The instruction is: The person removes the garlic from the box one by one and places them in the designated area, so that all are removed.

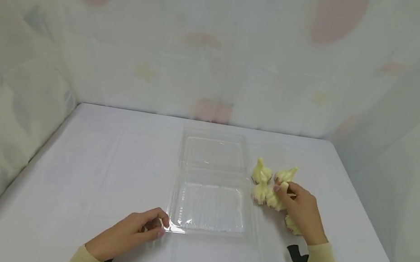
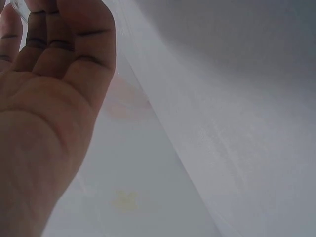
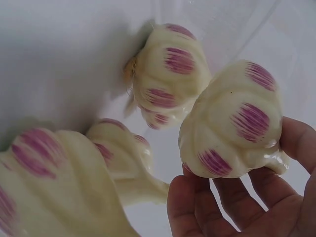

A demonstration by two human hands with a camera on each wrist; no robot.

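My right hand (image 1: 302, 212) pinches a garlic bulb (image 3: 232, 123) by its stem end; the bulb is cream with purple streaks. Around it on the table lie more bulbs: one garlic bulb (image 1: 261, 174) at the back left of the group, another garlic bulb (image 1: 285, 174) behind the fingers, and a garlic bulb (image 1: 292, 225) partly covered by the wrist. My left hand (image 1: 134, 231) holds the front left corner of a clear plastic container (image 1: 204, 233) between thumb and curled fingers. The container lies open and nothing shows inside it.
The container's clear lid (image 1: 212, 152) is folded back flat behind its base. Beneath everything is a white table (image 1: 107, 156), with a patterned cloth (image 1: 213, 58) hanging along its back and sides.
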